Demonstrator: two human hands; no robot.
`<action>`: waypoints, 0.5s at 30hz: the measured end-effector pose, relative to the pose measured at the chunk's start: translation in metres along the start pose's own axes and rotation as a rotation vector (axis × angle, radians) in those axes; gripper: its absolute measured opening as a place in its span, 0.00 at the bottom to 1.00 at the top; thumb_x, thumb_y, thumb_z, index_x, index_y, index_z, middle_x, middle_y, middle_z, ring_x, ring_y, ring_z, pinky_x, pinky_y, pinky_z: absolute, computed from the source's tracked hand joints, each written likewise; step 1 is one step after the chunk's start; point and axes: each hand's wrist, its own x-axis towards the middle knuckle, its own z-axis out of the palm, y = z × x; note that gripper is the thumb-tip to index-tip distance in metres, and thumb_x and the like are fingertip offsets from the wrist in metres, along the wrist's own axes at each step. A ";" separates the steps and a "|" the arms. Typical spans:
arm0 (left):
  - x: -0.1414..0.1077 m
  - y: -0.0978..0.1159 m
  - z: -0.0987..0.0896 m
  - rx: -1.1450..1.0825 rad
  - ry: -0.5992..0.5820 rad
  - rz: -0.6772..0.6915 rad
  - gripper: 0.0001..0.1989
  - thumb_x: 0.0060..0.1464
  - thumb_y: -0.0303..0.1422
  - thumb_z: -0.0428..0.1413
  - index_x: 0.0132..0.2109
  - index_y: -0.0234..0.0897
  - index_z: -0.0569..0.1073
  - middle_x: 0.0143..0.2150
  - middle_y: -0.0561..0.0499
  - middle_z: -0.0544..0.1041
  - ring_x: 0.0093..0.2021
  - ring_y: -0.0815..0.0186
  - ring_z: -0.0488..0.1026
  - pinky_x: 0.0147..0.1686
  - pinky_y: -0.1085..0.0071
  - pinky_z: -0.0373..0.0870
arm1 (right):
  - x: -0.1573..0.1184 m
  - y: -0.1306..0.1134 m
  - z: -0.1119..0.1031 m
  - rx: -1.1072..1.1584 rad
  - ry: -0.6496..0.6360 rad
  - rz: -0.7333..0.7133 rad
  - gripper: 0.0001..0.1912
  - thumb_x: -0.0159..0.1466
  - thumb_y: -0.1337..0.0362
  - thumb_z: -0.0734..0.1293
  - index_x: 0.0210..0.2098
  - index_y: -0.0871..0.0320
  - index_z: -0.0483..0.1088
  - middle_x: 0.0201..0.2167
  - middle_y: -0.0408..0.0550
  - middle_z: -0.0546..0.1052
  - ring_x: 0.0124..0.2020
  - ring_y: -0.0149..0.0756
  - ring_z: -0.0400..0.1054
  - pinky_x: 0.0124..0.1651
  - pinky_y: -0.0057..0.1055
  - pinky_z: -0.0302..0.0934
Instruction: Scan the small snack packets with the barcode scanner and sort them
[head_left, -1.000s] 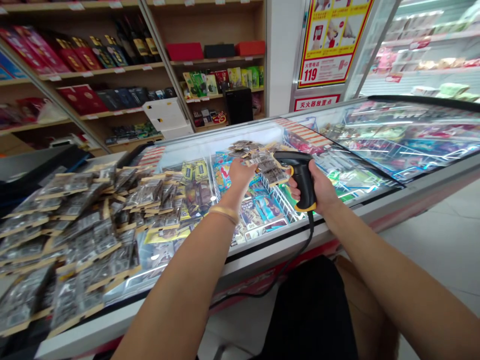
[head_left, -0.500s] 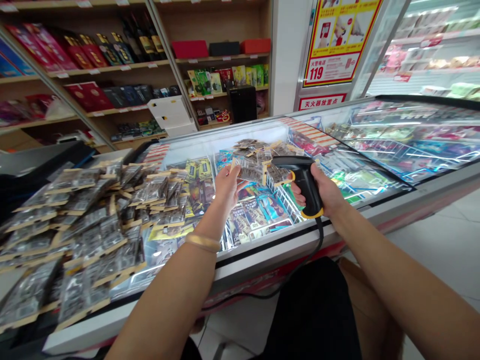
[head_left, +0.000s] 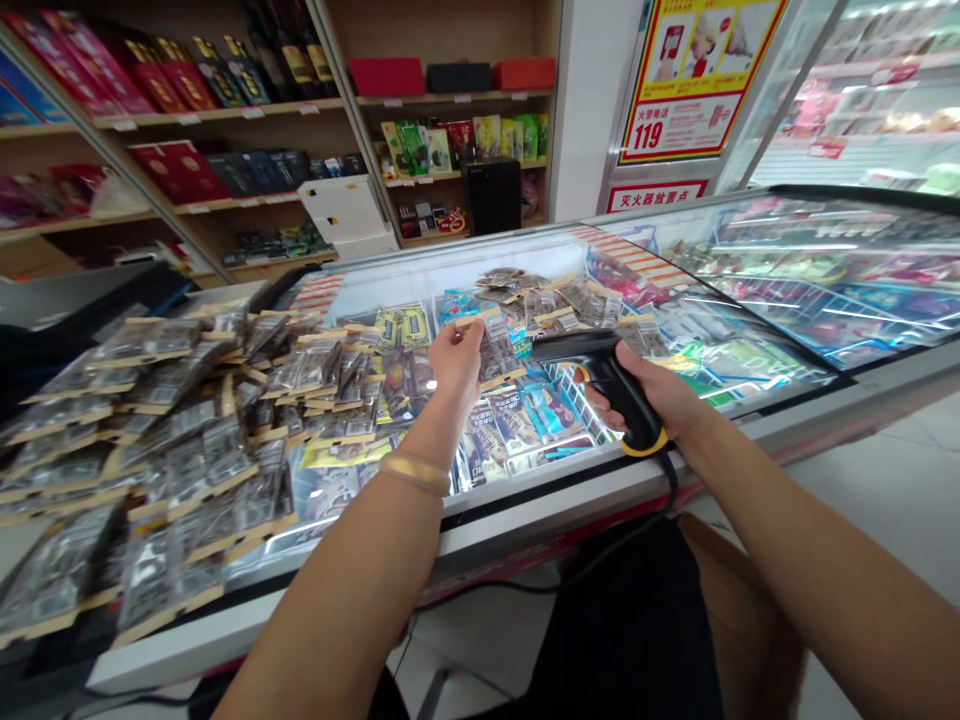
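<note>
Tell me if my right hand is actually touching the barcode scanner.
Touching. The head view shows your right hand wrapped around the handle of the black barcode scanner, with fingers showing past the handle's far side.

Tall poster [head_left: 697, 90] on wall: "火警电话" on white lower panel, large "119" beneath it; smaller lines beside number too fine to read. Red-bordered sign [head_left: 656, 196] just below poster: "灭火器放置点". Paper-edged packets [head_left: 202, 460]: printed labels, too small to read. Dark pouches [head_left: 514, 425] under freezer glass: pale Chinese characters, not clear enough to read. Shelf tags [head_left: 253, 112]: print illegible.
</note>
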 end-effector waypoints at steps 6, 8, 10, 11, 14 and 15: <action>-0.001 0.003 0.000 -0.083 -0.017 -0.059 0.19 0.33 0.39 0.71 0.28 0.38 0.70 0.22 0.58 0.72 0.24 0.71 0.70 0.28 0.74 0.67 | 0.001 0.001 -0.003 -0.029 0.003 0.038 0.32 0.62 0.36 0.67 0.46 0.60 0.70 0.21 0.42 0.69 0.15 0.28 0.60 0.17 0.26 0.56; -0.002 0.004 0.000 -0.083 -0.015 -0.063 0.19 0.33 0.39 0.71 0.28 0.38 0.71 0.22 0.58 0.72 0.24 0.71 0.70 0.27 0.74 0.67 | 0.001 0.002 -0.004 -0.030 0.001 0.044 0.32 0.61 0.36 0.68 0.46 0.60 0.70 0.21 0.42 0.70 0.15 0.28 0.60 0.17 0.25 0.57; -0.002 0.004 -0.001 -0.077 -0.012 -0.063 0.19 0.33 0.39 0.71 0.28 0.38 0.70 0.21 0.58 0.72 0.23 0.72 0.69 0.27 0.74 0.67 | 0.001 0.001 -0.003 -0.033 -0.008 0.044 0.33 0.61 0.36 0.68 0.45 0.60 0.70 0.21 0.42 0.70 0.16 0.28 0.60 0.17 0.25 0.57; -0.001 0.004 -0.001 -0.073 -0.016 -0.062 0.19 0.33 0.40 0.71 0.28 0.38 0.70 0.22 0.58 0.72 0.24 0.72 0.70 0.27 0.74 0.68 | 0.001 0.001 -0.003 -0.036 -0.012 0.044 0.32 0.61 0.36 0.68 0.45 0.60 0.70 0.21 0.42 0.69 0.16 0.28 0.60 0.17 0.25 0.57; -0.001 0.003 -0.002 -0.070 -0.024 -0.062 0.21 0.32 0.41 0.72 0.28 0.38 0.70 0.23 0.57 0.73 0.25 0.71 0.72 0.29 0.73 0.70 | 0.001 0.001 -0.002 -0.050 -0.014 0.041 0.32 0.62 0.36 0.67 0.44 0.60 0.70 0.22 0.43 0.69 0.16 0.28 0.59 0.17 0.26 0.57; -0.001 0.002 -0.001 -0.069 -0.025 -0.062 0.21 0.32 0.41 0.73 0.28 0.38 0.70 0.23 0.57 0.74 0.25 0.71 0.72 0.30 0.73 0.71 | 0.001 0.001 -0.002 -0.056 -0.014 0.040 0.32 0.61 0.35 0.67 0.44 0.60 0.70 0.22 0.43 0.69 0.16 0.28 0.59 0.17 0.26 0.56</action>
